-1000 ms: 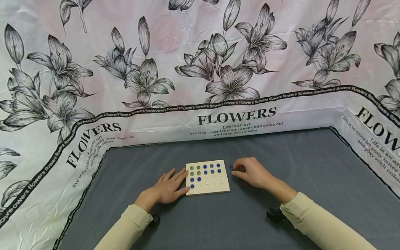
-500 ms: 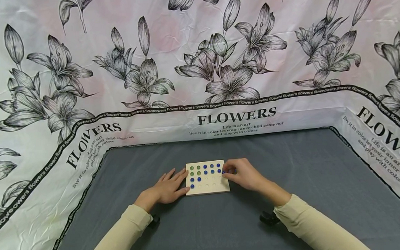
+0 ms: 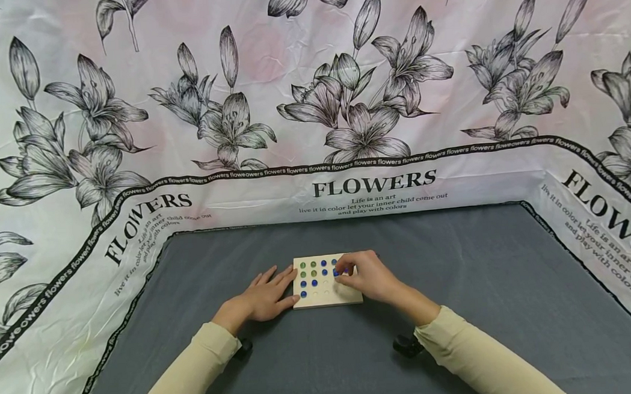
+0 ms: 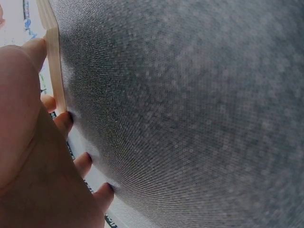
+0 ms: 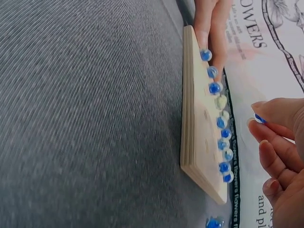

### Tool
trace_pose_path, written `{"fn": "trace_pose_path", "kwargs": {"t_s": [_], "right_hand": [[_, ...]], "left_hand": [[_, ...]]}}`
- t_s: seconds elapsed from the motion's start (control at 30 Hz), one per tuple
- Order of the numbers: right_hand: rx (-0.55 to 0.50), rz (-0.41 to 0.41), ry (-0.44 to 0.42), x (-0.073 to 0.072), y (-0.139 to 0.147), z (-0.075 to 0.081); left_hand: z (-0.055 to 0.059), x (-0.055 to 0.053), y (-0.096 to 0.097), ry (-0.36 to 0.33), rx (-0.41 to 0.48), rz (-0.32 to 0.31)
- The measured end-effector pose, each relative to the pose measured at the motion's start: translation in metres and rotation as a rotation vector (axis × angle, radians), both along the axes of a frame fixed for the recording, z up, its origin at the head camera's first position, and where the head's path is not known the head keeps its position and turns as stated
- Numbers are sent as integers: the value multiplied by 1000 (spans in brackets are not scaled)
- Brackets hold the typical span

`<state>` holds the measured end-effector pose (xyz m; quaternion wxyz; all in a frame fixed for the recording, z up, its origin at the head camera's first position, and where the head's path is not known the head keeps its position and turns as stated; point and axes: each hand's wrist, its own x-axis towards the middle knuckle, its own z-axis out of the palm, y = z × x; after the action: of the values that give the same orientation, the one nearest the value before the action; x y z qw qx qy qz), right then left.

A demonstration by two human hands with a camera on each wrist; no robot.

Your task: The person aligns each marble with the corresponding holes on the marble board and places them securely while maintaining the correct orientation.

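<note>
A pale wooden board [image 3: 322, 301] with rows of shallow hollows lies on the grey cloth, bearing green marbles [image 3: 303, 265] and blue marbles [image 3: 303, 294]. My left hand [image 3: 264, 298] rests at its left side, fingers spread and straight, with the thumb on the near left corner. Over the right part of the board is my right hand [image 3: 371, 278]. Its thumb and index finger pinch a blue marble [image 5: 259, 118], held above the board in the right wrist view. That hand covers some right-hand hollows in the head view. The left wrist view shows the left thumb [image 4: 37, 51] against the board's edge.
Another blue marble [image 5: 214, 222] or more lies on the cloth past the board's right end. Dark grey cloth [image 3: 325, 359] covers the table. A white flower-printed sheet [image 3: 250, 201] rises behind and along both sides. Each wrist wears a black device [image 3: 408, 345].
From beside the board's right edge, my right hand has moved left over the board, carrying the pinched blue marble. My left hand has stayed in place.
</note>
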<state>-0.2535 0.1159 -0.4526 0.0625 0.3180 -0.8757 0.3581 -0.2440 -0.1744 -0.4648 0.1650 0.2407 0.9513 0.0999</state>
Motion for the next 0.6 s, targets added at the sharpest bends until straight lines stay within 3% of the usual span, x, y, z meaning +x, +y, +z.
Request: {"fn": "trace_pose_path", "kwargs": {"t_s": [0.33, 0.6], "right_hand": [[-10, 22, -58, -1, -15, -4], [-7, 55, -38, -1, -21, -9]], "left_hand": [[0, -1, 0, -5, -9, 13], [1, -1, 0, -15, -9, 13]]}}
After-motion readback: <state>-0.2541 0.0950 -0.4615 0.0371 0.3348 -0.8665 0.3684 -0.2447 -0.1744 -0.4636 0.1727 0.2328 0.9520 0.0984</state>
